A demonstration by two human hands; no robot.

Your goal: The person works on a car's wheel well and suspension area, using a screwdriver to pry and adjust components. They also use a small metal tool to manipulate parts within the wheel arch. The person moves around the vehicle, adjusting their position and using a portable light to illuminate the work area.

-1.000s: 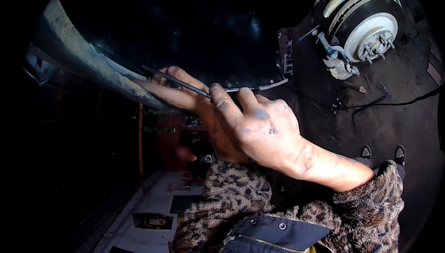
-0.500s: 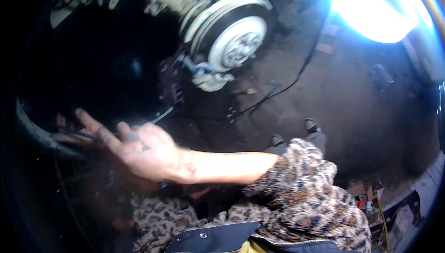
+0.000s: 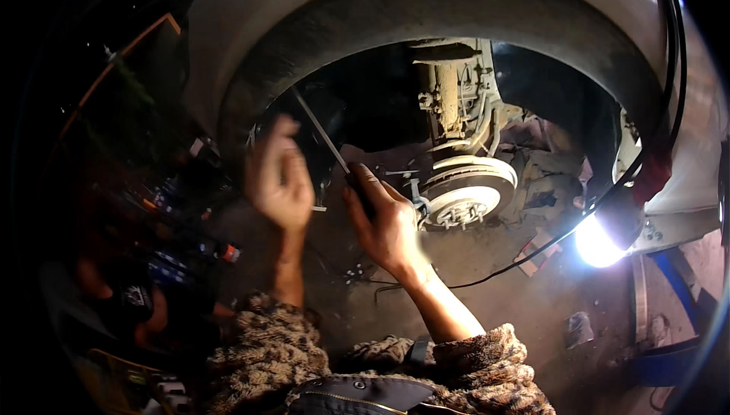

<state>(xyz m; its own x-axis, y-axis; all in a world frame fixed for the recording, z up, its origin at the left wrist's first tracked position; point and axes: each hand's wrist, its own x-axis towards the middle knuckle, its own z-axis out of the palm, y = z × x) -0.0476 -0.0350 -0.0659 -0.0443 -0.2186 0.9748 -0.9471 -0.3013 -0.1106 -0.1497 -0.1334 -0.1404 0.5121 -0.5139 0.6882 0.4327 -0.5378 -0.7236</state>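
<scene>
My right hand (image 3: pixel 388 228) is wrapped round the dark handle of a long screwdriver (image 3: pixel 322 133). Its thin metal shaft slants up and left, with the tip at the inner edge of the wheel arch (image 3: pixel 262 73). Left of it, my left hand (image 3: pixel 280 179) is raised below the arch edge, blurred by motion. Its fingers point upward, somewhat apart, and I see nothing in them. To the right of my right hand is a brake disc (image 3: pixel 468 190) with bare wheel studs. Dusty suspension parts (image 3: pixel 450 99) rise behind the disc.
A bright work lamp (image 3: pixel 601 241) shines at the right. From it a black cable (image 3: pixel 509 267) curves across the floor. Another person (image 3: pixel 133 297) in dark clothing is at the lower left, near assorted items. A blue metal piece (image 3: pixel 669 362) stands at the lower right.
My view has swung, bringing the whole wheel arch into sight. One outstretched hand showed at the left before; both hands are now raised at the arch, and the screwdriver is plainly visible.
</scene>
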